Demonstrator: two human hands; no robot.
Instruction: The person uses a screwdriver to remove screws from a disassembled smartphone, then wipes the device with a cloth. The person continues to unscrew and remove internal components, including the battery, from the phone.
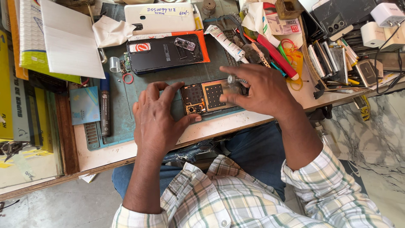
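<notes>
— What lay on the table (pixel 109 152)?
— A green mat (pixel 126 97), and on it an opened phone (pixel 209 98).
— And the hands?
— The left hand (pixel 158 118) sat left of the phone, its fingers (pixel 192 118) pressed to that end. The right hand (pixel 259 88) covered the other end, fingers clamped on a screwdriver (pixel 235 80).
— Anything else?
— A black phone back (pixel 164 52) lay beyond the phone.

A: Free room? 
B: Bare green mat (pixel 126 105) left of the opened phone (pixel 206 97), past the black marker (pixel 105 105).
A: Blocked? 
B: Far side by black phone back (pixel 164 52); right by tool clutter (pixel 333 59) and glue tube (pixel 225 40).
</notes>
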